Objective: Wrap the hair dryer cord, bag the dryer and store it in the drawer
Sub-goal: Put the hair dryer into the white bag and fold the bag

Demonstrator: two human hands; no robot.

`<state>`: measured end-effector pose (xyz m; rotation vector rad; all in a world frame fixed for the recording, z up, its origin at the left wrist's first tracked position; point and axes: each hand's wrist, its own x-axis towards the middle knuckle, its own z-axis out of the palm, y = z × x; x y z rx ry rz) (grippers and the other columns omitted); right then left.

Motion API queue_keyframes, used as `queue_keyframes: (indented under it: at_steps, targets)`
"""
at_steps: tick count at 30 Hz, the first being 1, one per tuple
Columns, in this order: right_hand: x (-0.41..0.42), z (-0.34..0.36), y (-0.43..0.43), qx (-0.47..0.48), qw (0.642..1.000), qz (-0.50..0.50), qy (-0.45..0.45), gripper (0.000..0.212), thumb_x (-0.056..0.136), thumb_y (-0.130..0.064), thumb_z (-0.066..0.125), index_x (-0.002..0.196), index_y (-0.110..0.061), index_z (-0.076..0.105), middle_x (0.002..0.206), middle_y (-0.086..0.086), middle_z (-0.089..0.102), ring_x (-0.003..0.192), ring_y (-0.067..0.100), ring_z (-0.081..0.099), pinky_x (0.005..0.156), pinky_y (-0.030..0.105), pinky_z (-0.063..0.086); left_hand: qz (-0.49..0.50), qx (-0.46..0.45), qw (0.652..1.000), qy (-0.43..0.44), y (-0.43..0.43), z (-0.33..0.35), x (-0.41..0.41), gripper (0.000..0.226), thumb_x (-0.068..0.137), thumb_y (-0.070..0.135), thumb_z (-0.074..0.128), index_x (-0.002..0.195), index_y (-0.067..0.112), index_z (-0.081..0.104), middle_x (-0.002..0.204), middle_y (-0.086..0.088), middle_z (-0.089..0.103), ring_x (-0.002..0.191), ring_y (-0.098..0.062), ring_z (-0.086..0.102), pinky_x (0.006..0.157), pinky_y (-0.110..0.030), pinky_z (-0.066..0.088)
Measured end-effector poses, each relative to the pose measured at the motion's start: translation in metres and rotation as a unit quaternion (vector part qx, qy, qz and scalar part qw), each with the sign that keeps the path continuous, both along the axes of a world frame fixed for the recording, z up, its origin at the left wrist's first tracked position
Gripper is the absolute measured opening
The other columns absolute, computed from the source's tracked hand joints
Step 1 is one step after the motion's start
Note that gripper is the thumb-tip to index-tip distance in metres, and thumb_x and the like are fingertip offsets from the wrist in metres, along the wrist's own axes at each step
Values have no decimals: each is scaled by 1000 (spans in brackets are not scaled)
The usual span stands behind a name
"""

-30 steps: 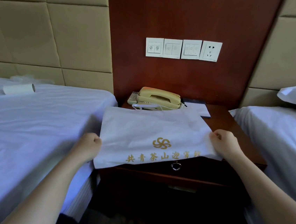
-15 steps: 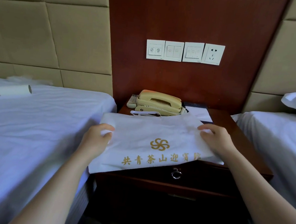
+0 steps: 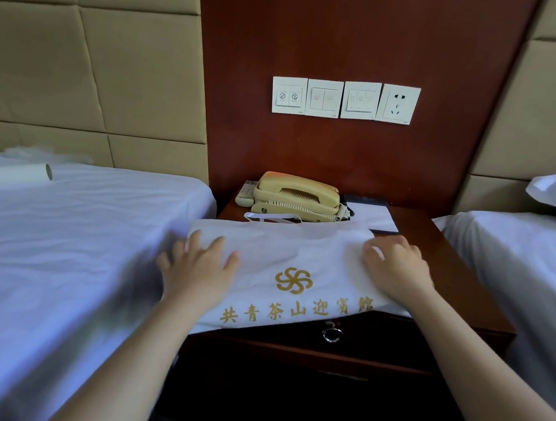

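- Dark wooden nightstand surface [image 3: 437, 247] carries a beige corded telephone [image 3: 297, 195] at its back edge.
- Your white cloth bag with gold lettering [image 3: 283, 245] lies flat across the front edge. Its hem hangs over the drawer [image 3: 383, 338], just above the metal ring pull [image 3: 331, 333].
- Your left hand [image 3: 200, 264] presses the bag's left end, fingers spread and straight.
- Your right hand [image 3: 397, 267] rests palm-down on its right end, fingers relaxed.
- You cannot tell whether the dryer is inside.
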<state>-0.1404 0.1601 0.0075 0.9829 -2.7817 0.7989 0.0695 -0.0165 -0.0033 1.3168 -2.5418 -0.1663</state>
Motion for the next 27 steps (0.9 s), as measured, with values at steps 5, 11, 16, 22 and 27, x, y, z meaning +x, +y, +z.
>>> queue_keyframes:
  at_steps: [5, 11, 16, 22, 27]
  targets:
    - [35, -6, -34, 76, 986, 148, 31, 42, 95, -48, 35, 137, -42, 40, 155, -2, 26, 143, 23, 18, 113, 45, 17, -169, 54, 984, -31, 24, -8, -34, 56, 94, 57, 27, 147, 42, 15, 158, 3, 14, 144, -23, 12, 111, -47, 16]
    - [37, -8, -42, 113, 984, 140, 16, 53, 89, -64, 28, 137, -42, 39, 150, -9, 35, 140, 28, 24, 107, 51, 32, -103, 135, 985, -16, 10, -7, -31, 56, 93, 61, 23, 146, 41, 21, 159, 11, 14, 145, -22, 13, 112, -50, 11]
    - [38, -7, -34, 139, 981, 132, 0, 69, 80, -75, 33, 139, -40, 37, 152, -11, 29, 140, 35, 24, 107, 50, 34, -80, -73, 984, 138, 25, -6, -5, 27, 93, 35, 47, 111, 18, 58, 118, -2, 59, 113, -25, 50, 91, -37, 34]
    - [52, -3, -20, 154, 981, 112, 27, 66, 80, -72, 39, 136, -36, 42, 146, -12, 34, 131, 35, 34, 92, 43, 39, -201, 400, 888, 111, 60, -14, 38, 47, 96, 45, 43, 71, 9, 62, 60, -3, 61, 39, -9, 50, 40, -22, 33]
    - [68, -1, 0, 161, 979, 118, 49, 59, 83, -67, 41, 132, -34, 47, 146, -11, 32, 128, 34, 33, 82, 39, 35, -119, 602, 759, 220, 70, -41, 33, 25, 90, 43, 53, 109, 26, 55, 105, -5, 67, 88, -19, 67, 87, -34, 49]
